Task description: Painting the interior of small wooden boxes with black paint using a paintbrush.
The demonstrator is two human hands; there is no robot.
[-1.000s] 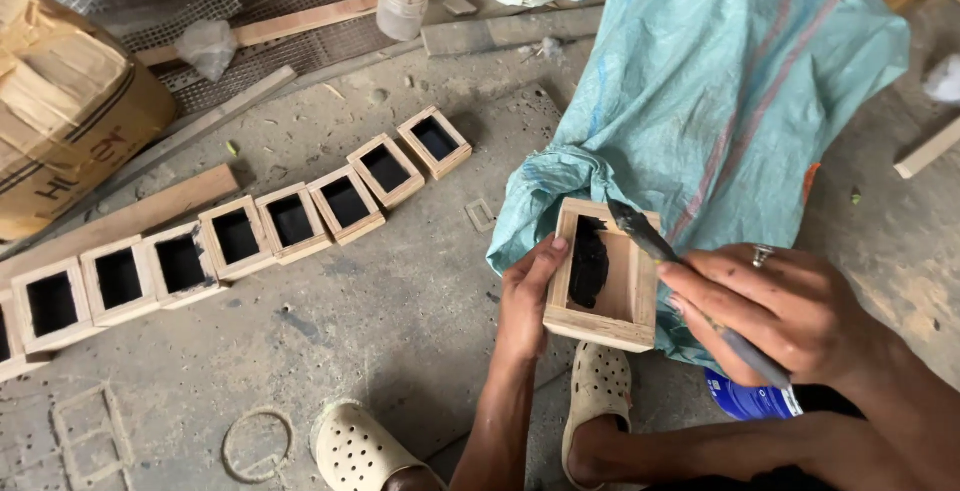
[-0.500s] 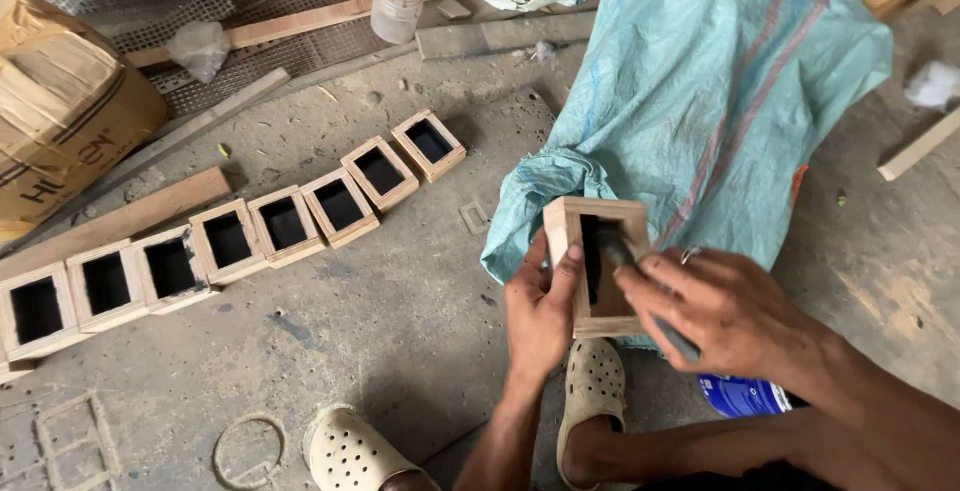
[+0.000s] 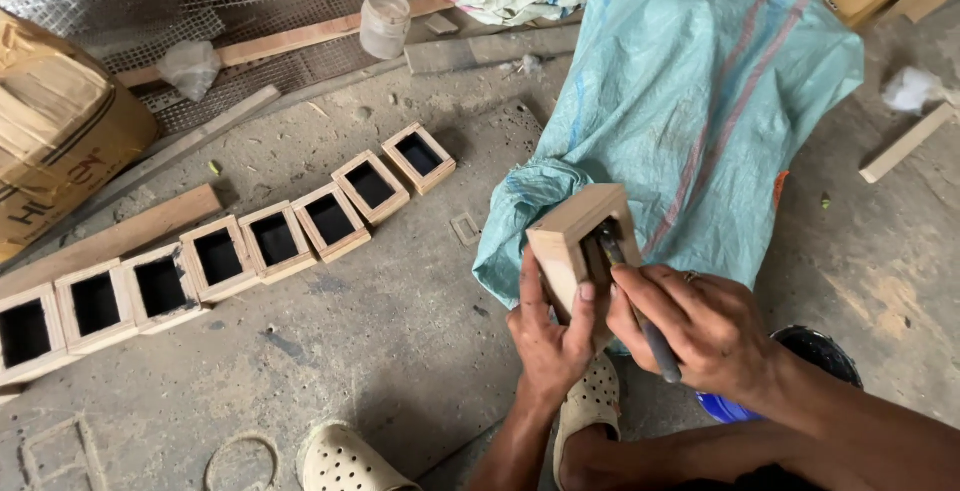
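Open concrete floor [image 3: 400, 341] lies to the left of the hands — bounded by a diagonal row of black-lined wooden boxes [image 3: 250, 246] and a plank [image 3: 110, 241] behind it. To the right a teal woven sack [image 3: 700, 101] crowds close. The small wooden box [image 3: 580, 241] is held just above the sandalled foot [image 3: 590, 401], tilted, against the sack's lower edge. The left hand [image 3: 550, 336] is clamped around the box's near side, thumb up. The right hand [image 3: 700, 326] is closed on a dark-handled brush [image 3: 640, 316] — tip inside the box.

Teal sack [image 3: 700, 101] w/ red stripes.
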